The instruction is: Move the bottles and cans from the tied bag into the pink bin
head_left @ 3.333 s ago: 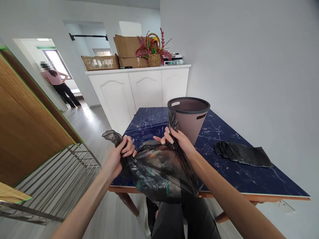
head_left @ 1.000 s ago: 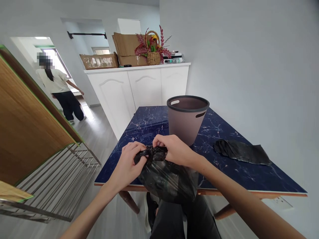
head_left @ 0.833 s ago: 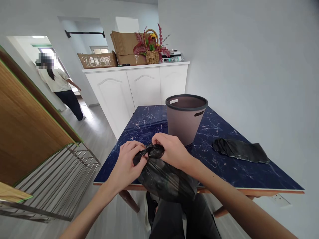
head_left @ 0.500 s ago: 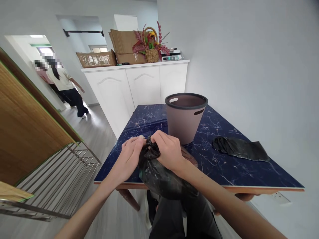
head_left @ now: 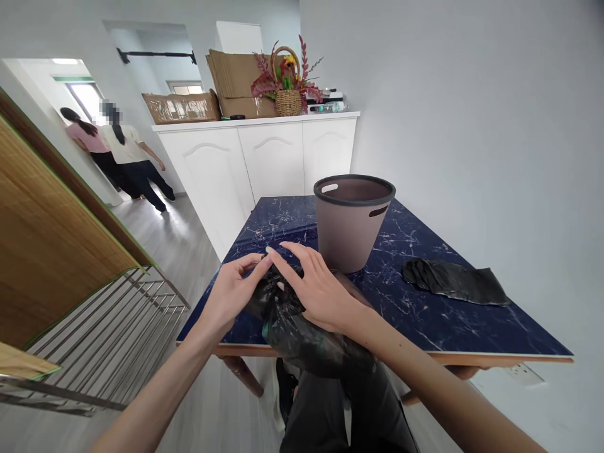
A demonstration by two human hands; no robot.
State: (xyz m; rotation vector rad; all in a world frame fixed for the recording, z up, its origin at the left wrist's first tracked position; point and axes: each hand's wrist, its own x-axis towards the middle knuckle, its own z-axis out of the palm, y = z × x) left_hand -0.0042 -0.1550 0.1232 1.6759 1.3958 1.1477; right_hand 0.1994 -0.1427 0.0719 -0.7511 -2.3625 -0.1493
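A filled black plastic garbage bag with a gathered, crumpled top lies over the table's near edge, above my lap. My left hand pinches a bit of the bag's top between thumb and bent fingers. Over the bag's gathered neck, my right hand has its index finger stretched out and its thumb apart from it, the thumb tip beside my left thumb. A fingertip shows against the black plastic below. Just beyond my hands stands a mauve trash bin with a dark rim and handle slots, upright.
The dark blue marbled table carries a folded black plastic bag at right. Behind it, a white cabinet holds cardboard boxes and a flower basket. A metal rack stands left. Two people are near the doorway.
My right hand has loosened from the bag's neck, its fingers now stretched out. My left hand has shifted slightly left, still pinching the plastic. In the background, the two people have moved.
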